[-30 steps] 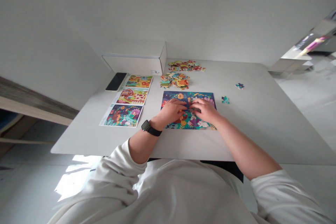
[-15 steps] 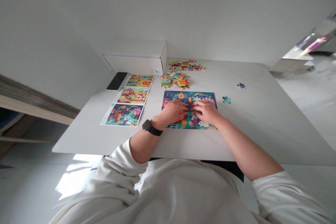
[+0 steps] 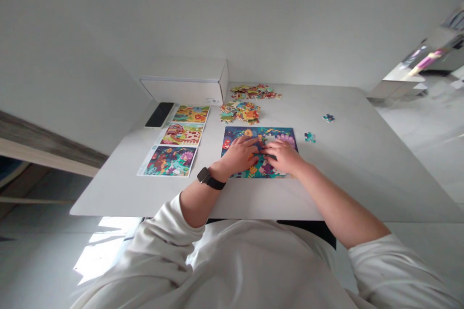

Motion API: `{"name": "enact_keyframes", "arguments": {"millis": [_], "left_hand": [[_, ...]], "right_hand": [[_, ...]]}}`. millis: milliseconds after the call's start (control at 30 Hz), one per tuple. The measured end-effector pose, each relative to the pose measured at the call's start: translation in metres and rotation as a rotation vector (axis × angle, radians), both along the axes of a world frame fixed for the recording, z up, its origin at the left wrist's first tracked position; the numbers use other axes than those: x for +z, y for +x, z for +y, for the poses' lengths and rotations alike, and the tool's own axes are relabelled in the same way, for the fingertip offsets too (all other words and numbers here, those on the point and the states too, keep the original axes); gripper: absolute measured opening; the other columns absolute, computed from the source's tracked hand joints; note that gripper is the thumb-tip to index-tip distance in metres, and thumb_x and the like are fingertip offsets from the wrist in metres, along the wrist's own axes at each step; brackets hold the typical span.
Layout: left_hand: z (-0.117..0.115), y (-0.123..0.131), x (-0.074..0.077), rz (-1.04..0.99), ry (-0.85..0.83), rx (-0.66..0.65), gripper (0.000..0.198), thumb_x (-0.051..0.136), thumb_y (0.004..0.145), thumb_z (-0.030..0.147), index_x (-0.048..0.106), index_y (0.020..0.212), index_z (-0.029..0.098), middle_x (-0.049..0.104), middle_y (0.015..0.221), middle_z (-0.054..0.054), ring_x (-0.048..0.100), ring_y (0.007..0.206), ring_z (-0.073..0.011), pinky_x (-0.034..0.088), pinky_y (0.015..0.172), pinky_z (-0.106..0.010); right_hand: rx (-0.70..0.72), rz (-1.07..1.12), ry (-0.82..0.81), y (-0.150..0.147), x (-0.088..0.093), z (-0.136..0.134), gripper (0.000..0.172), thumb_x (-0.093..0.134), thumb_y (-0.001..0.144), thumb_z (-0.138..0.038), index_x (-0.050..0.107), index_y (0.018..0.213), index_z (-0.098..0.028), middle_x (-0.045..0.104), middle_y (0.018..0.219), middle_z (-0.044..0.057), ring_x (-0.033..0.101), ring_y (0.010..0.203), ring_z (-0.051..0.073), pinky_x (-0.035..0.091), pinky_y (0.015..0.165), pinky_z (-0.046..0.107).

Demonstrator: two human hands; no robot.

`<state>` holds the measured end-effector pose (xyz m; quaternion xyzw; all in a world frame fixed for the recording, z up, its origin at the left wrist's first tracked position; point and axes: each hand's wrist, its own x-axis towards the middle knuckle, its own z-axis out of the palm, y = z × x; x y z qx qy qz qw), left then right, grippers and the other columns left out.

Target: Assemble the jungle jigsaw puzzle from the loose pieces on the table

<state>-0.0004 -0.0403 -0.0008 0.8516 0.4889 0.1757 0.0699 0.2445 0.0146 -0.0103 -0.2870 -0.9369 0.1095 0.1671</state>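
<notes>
A colourful jigsaw puzzle (image 3: 286,139) lies on the table in front of me, with a pale gap near its upper middle. My left hand (image 3: 241,155) rests on its left half, fingers stretched out towards the centre. From the other side my right hand (image 3: 281,155) lies on the right half, its fingers apart and their tips close to those of the left. Both hands press on the assembled pieces and cover part of the picture. Two loose puzzle pieces, a teal one (image 3: 310,137) and a blue one (image 3: 329,118), lie to the right.
Behind the puzzle are two heaps of pieces, a nearer heap (image 3: 241,112) and a farther heap (image 3: 255,91). A white box (image 3: 184,89) stands at the back left. Picture sheets (image 3: 170,161) and a black phone (image 3: 159,115) lie on the left of the white table (image 3: 362,169).
The view has shifted slightly, moving the table's things a little left in the picture. Both hands stay on the puzzle, with only small finger movement.
</notes>
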Motion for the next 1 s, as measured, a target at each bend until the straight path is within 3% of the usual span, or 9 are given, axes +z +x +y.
{"name": "enact_keyframes", "arguments": {"millis": [267,500,600,733,800,900,1000], "left_hand": [[0.005,0.010,-0.002,-0.020,-0.001,-0.077,0.018,0.066,0.100,0.029,0.076,0.113,0.021,0.076,0.138,-0.013,0.068,0.132,-0.0327,0.053,0.117,-0.053],[0.007,0.009,-0.004,-0.065,0.027,-0.106,0.025,0.064,0.098,0.023,0.080,0.118,0.023,0.075,0.142,-0.012,0.069,0.132,-0.0315,0.054,0.118,-0.053],[0.006,0.008,-0.005,-0.064,0.012,-0.090,0.028,0.064,0.098,0.024,0.081,0.120,0.026,0.073,0.146,-0.009,0.068,0.134,-0.0309,0.053,0.120,-0.054],[0.003,0.006,-0.007,-0.065,-0.007,-0.076,0.029,0.067,0.101,0.035,0.080,0.125,0.027,0.070,0.152,-0.010,0.065,0.138,-0.0330,0.050,0.122,-0.057],[0.002,0.006,-0.008,-0.079,-0.012,-0.070,0.030,0.067,0.102,0.039,0.079,0.127,0.027,0.068,0.154,-0.011,0.064,0.139,-0.0339,0.049,0.122,-0.059],[0.004,0.005,-0.007,-0.135,0.003,-0.067,0.031,0.063,0.105,0.041,0.077,0.128,0.027,0.067,0.154,-0.012,0.064,0.140,-0.0327,0.049,0.123,-0.057],[0.005,0.005,-0.004,-0.200,0.036,-0.056,0.030,0.060,0.107,0.040,0.077,0.128,0.026,0.068,0.149,-0.012,0.065,0.139,-0.0312,0.049,0.123,-0.054]], "right_hand": [[-0.007,0.090,0.002,0.012,0.005,0.004,0.026,0.070,0.099,-0.019,0.087,0.115,-0.029,0.083,0.122,0.006,0.073,0.110,0.027,0.053,0.106,0.050],[0.007,0.045,-0.021,0.009,0.005,0.008,0.023,0.076,0.094,-0.016,0.087,0.109,-0.029,0.084,0.119,0.005,0.074,0.110,0.027,0.054,0.106,0.047],[-0.172,0.162,-0.034,0.031,0.002,0.026,0.025,0.075,0.095,-0.018,0.086,0.114,-0.030,0.084,0.118,0.006,0.076,0.109,0.026,0.056,0.106,0.045],[-0.643,0.261,-0.066,0.089,0.002,0.058,0.027,0.071,0.094,-0.023,0.084,0.117,-0.024,0.083,0.111,0.009,0.077,0.097,0.025,0.061,0.098,0.041],[-0.808,0.230,-0.093,0.118,0.002,0.069,0.028,0.072,0.093,-0.023,0.083,0.118,-0.023,0.083,0.111,0.010,0.077,0.097,0.025,0.061,0.099,0.042],[-0.939,0.138,-0.169,0.143,0.002,0.077,0.030,0.078,0.089,-0.024,0.083,0.118,-0.022,0.083,0.112,0.012,0.078,0.099,0.028,0.060,0.098,0.042],[-0.951,0.065,-0.217,0.148,0.000,0.078,0.030,0.083,0.084,-0.024,0.084,0.114,-0.022,0.082,0.113,0.013,0.078,0.102,0.029,0.060,0.098,0.041]]}}
